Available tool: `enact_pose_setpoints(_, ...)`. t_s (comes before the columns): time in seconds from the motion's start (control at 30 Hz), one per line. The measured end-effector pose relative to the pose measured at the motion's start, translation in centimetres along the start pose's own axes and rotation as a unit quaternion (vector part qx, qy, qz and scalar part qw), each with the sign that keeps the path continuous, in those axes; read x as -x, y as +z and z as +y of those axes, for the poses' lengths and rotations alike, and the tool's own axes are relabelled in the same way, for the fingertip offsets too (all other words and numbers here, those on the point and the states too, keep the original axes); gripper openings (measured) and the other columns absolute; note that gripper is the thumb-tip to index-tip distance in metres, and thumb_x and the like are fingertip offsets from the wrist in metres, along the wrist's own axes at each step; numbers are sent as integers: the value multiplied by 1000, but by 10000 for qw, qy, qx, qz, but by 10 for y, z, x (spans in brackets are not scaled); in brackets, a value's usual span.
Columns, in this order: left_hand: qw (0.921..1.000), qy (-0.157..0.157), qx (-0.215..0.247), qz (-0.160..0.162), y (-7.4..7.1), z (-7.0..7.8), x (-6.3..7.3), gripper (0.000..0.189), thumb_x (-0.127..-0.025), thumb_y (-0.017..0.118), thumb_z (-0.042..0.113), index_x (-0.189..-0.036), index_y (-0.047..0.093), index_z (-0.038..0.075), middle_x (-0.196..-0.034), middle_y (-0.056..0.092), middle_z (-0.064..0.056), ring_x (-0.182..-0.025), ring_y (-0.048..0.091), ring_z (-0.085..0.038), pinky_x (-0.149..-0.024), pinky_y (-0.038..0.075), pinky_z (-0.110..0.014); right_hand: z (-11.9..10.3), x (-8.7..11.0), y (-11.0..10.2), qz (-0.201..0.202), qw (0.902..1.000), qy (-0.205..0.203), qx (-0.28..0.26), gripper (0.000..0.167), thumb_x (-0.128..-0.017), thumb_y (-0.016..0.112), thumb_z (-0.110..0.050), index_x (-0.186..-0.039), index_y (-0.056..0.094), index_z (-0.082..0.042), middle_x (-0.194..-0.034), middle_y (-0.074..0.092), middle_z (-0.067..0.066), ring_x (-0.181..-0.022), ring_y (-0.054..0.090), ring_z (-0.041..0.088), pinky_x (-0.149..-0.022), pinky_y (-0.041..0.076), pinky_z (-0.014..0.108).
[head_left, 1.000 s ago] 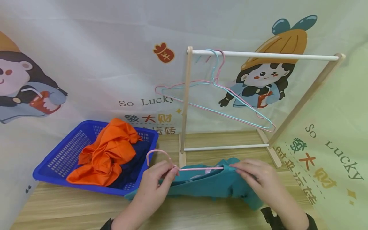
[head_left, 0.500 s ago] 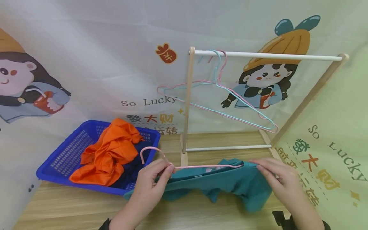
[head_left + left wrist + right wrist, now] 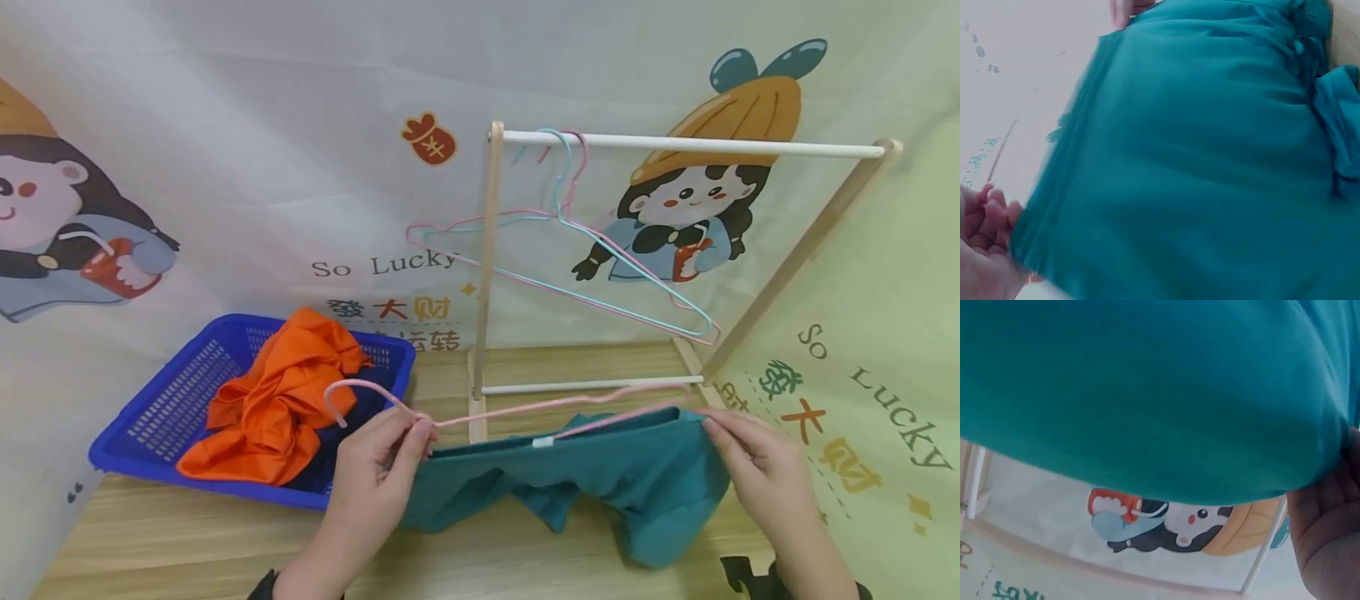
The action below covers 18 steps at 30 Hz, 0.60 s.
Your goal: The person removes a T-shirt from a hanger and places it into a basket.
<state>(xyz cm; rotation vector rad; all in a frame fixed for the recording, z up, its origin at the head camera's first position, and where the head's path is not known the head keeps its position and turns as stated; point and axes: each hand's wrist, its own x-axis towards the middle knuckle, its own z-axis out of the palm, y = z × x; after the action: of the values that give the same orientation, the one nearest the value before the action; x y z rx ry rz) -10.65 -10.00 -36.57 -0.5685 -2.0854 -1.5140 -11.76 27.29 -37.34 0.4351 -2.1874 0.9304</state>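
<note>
A teal garment (image 3: 570, 483) is stretched between my two hands above the table, its top edge slightly gaping and a small white tag (image 3: 542, 442) showing at it. My left hand (image 3: 375, 471) pinches a pink clothes hanger (image 3: 517, 410) just below its hook, together with the garment's left end. The hanger's upper arm lies above the cloth, while its lower bar slants down into the opening. With thumb and fingers, my right hand (image 3: 757, 467) pinches the garment's right corner. Teal cloth fills most of both wrist views, its straight hem (image 3: 1072, 144) showing in the left one.
A blue basket (image 3: 127, 433) at left holds an orange cloth (image 3: 281, 400) and dark blue cloth (image 3: 367, 387). Behind my hands stands a wooden rack (image 3: 491, 250) with a white rail (image 3: 720, 146), where a light blue hanger (image 3: 637, 271) and another pink hanger (image 3: 581, 171) hang.
My right hand has moved right, drawing the garment's edge taut. My left hand has shifted left with the hanger hook. The hanger's right part, earlier inside the cloth, now shows above the edge.
</note>
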Motion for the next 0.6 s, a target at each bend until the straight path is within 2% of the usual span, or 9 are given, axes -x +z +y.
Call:
enact_pose_setpoints(0.1,9990,-50,404,186,-1,3,-1,16,-93,55,-1,-86,65,8,-74,61,-5,-62,57,-9,-55,52,-22,4,2,1,-36,9996,278,39,22,-82,65,9,-95,75,-6,-95,73,-1,-98,54,-18,-81,40,0)
enact_pose_setpoints(0.17,9987,-2,489,140,2,4,-1,16,-92,55,-2,-87,66,8,-74,62,-4,-62,58,-11,-55,53,-24,5,4,3,-182,9994,286,-22,23,-82,65,9,-96,74,-6,-95,71,-8,-97,55,-18,-80,41,1)
enact_pose_setpoints(0.33,9991,283,25,-317,15,3,3,17,-92,57,1,-85,65,15,-77,61,3,-67,56,-7,-57,49,-21,3,6,8,-713,9967,297,-261,24,-82,65,10,-97,73,-6,-95,68,-16,-92,58,-14,-76,45,3)
enact_pose_setpoints(0.4,9979,342,-201,-509,20,1,5,17,-92,58,5,-83,64,18,-77,59,6,-69,53,-4,-59,46,-19,-1,4,9,-789,9936,675,-454,22,-84,62,10,-101,70,-2,-95,67,-18,-89,59,-12,-75,47,5)
enact_pose_setpoints(0.47,9966,388,-330,-646,23,0,6,17,-93,58,8,-82,62,20,-76,58,8,-72,52,-4,-61,45,-19,-4,1,9,-442,9899,1142,-720,20,-87,57,11,-103,66,5,-93,66,-18,-85,61,-8,-73,48,7)
enact_pose_setpoints(0.53,9956,419,-405,-729,26,-1,5,16,-93,59,10,-81,62,20,-76,57,10,-74,53,-3,-64,45,-19,-8,-2,6,200,9828,1476,-1093,19,-90,52,12,-106,62,11,-91,66,-16,-83,62,-3,-73,49,9)
enact_pose_setpoints(0.57,9952,429,-439,-761,27,-2,5,16,-93,59,11,-81,62,20,-76,57,10,-74,53,-3,-64,45,-18,-11,-3,4,541,9785,1556,-1240,19,-91,49,11,-106,61,13,-93,66,-14,-85,62,0,-74,49,11)
enact_pose_setpoints(0.6,9947,491,-464,-780,28,-3,5,16,-93,59,11,-81,62,20,-76,57,10,-74,53,-3,-64,45,-18,-13,-4,2,849,9770,1433,-1328,19,-91,49,11,-106,60,14,-95,67,-11,-89,63,3,-77,49,12)
